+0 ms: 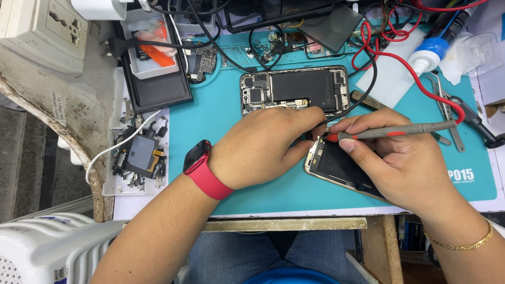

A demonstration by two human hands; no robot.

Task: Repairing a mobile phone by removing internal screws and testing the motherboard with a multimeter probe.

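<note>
An opened phone body (294,89) with its boards and dark battery exposed lies on the teal work mat (210,121). Below it lies the detached screen panel (336,165), face down, partly under my hands. My right hand (400,158) grips a grey probe with red bands (400,130), its tip pointing left at the top edge of the screen panel. My left hand (263,144), with a red watch (202,165) on its wrist, has its fingers curled against that same edge; what they pinch is hidden.
A white tray of small parts (138,158) sits at the mat's left. Behind it are a black tray (155,79) holding a white box with orange pieces, and a white power strip (47,26). Red and black leads (389,47), metal tweezers (447,110) and a white-and-blue tube (434,47) lie at the right.
</note>
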